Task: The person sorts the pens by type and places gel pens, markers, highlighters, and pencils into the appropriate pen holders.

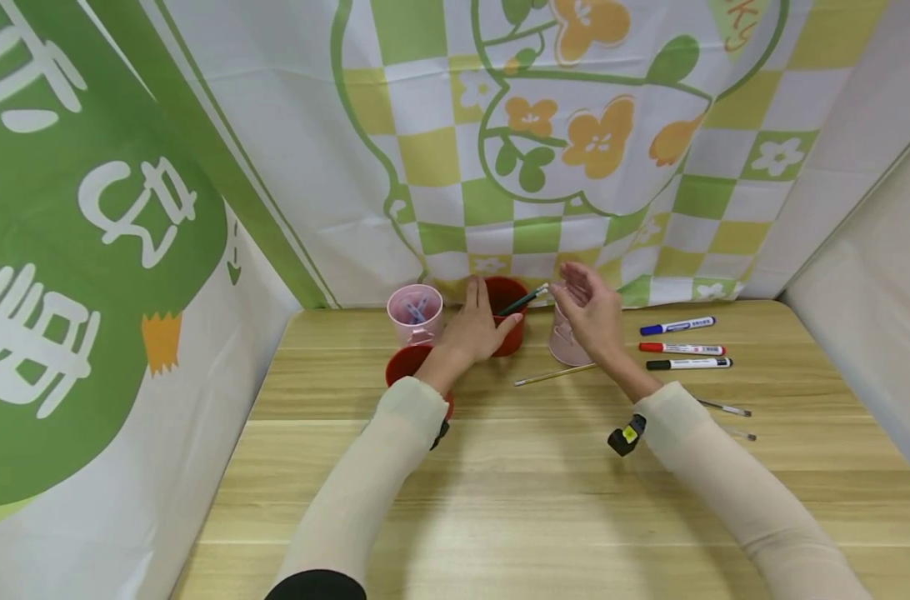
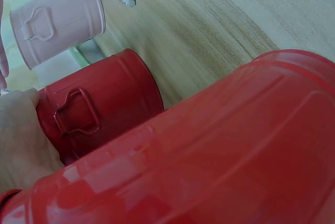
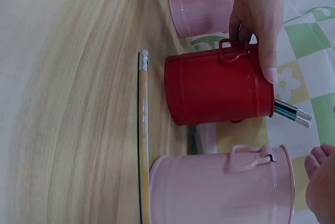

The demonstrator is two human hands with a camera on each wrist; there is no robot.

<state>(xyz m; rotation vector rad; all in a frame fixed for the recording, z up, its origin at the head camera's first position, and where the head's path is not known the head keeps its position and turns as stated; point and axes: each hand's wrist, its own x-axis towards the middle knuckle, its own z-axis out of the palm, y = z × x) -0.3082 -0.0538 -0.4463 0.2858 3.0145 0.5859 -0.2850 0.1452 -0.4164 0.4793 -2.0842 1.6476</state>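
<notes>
My left hand [image 1: 470, 335] grips the rim of a small red bucket [image 3: 217, 88] by its side handle, thumb along the near side. Dark green pencils [image 3: 291, 112] with white eraser ends lean out of that bucket. My right hand [image 1: 594, 315] hovers by the rim of a pink bucket [image 3: 222, 190], fingers loosely bent, near the eraser ends; the right wrist view shows it apart from them. In front of the pink bucket lies a yellow pencil [image 3: 144, 135].
A second pink bucket [image 1: 404, 332] holding light-blue items and another red bucket [image 2: 209, 150] stand left, by my left forearm. Blue [image 1: 677, 326], red [image 1: 682, 349] and black [image 1: 689, 364] markers lie right, with pens [image 1: 725, 408] nearer. A patterned cloth [image 1: 425, 183] hangs behind.
</notes>
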